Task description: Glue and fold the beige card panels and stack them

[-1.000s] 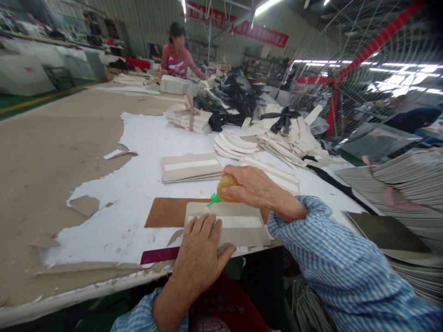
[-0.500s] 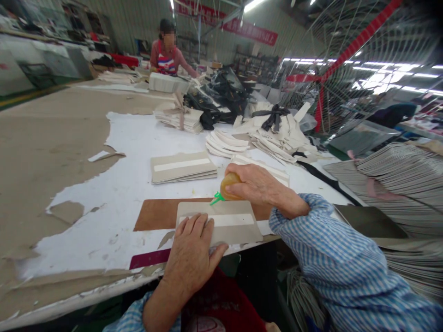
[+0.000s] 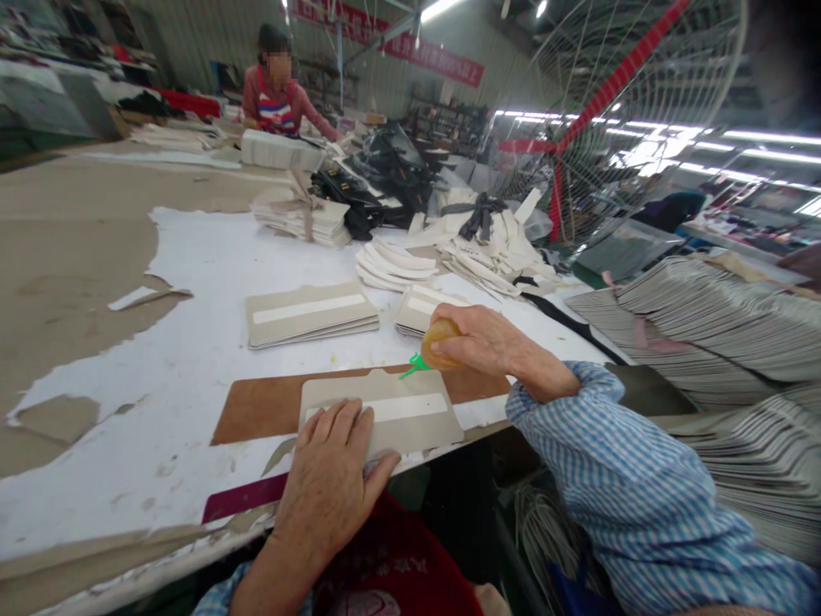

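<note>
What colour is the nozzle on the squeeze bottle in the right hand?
Bright green: the nozzle shows in the head view, the only one.

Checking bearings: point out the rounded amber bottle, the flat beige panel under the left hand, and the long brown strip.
Rounded amber bottle (image 3: 433, 340), head view: its body.
Flat beige panel (image 3: 405, 408), head view: its white band.
Long brown strip (image 3: 260, 408), head view: left part.

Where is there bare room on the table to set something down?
Left: the brown paper, bordered by its torn edge; then white paper between that edge and the left card stack, beyond the brown strip. Crowded: around the left hand on its card and the right hand with the yellow bottle; the second card stack and black pile lie behind.
</note>
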A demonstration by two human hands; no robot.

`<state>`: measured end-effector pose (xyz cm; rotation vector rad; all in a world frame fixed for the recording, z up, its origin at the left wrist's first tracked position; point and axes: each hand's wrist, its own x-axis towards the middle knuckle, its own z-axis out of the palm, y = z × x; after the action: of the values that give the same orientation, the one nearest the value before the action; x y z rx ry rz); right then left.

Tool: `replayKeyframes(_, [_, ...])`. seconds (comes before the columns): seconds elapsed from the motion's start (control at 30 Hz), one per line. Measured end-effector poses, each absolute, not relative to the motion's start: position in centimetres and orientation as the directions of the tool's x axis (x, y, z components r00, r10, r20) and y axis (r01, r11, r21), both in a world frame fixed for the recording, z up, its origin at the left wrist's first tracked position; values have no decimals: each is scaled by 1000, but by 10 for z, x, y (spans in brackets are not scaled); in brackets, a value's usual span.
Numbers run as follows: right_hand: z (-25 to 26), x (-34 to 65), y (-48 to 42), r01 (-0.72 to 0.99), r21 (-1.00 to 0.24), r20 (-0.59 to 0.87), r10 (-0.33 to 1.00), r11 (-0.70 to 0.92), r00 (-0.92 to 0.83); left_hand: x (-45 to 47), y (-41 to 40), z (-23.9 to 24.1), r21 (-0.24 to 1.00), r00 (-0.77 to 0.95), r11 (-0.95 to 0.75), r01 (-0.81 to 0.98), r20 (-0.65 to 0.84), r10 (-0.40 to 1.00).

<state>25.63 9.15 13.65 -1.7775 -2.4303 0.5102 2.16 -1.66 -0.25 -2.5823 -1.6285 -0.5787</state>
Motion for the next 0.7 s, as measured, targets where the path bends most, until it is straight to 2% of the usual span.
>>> replayKeyframes(0.47, [129,310,81,933,-340,-114,979,119,-167,20,-14,-8,146,398,-471,870,358,845])
replayKeyframes(0.7, [122,321,81,921,-370,-101,981,119,-168,18,-15,-7,132,407,-480,867,367,837])
